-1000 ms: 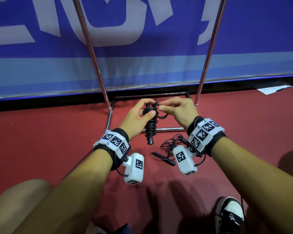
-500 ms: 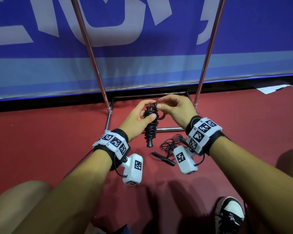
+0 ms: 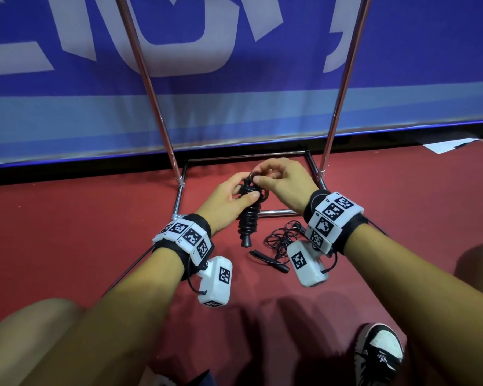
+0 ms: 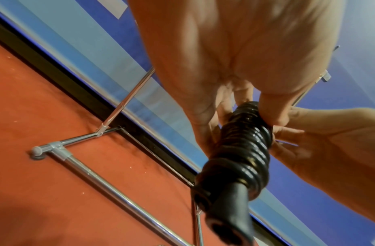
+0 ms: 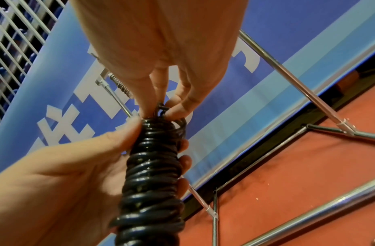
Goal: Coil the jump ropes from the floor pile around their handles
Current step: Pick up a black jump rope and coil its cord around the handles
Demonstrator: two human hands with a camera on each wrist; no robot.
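Seen from the head camera, we crouch on a red floor (image 3: 67, 232) before a blue banner (image 3: 234, 93), holding a black coiled jump rope (image 3: 248, 215) upright in the air between both hands, above a chrome stand base (image 3: 279, 212). Our left hand (image 3: 223, 203) wraps the upper coils, thumb pressed on the front; our right hand (image 3: 283, 182) pinches the rope's end at the top of the bundle. A second, loose jump rope (image 3: 282, 242) lies tangled on the floor just below our right wrist.

From the left wrist camera, the coiled jump rope (image 4: 241, 149) runs toward the lens, bare handle tip nearest, our left hand (image 4: 224, 66) curled round its far end.

From the right wrist camera, our right hand (image 5: 161, 58) nips a small loop of cord between thumb and fingertips (image 5: 178, 111) atop the coils (image 5: 155, 174), while our left hand (image 5: 66, 183) grips the wound shaft.
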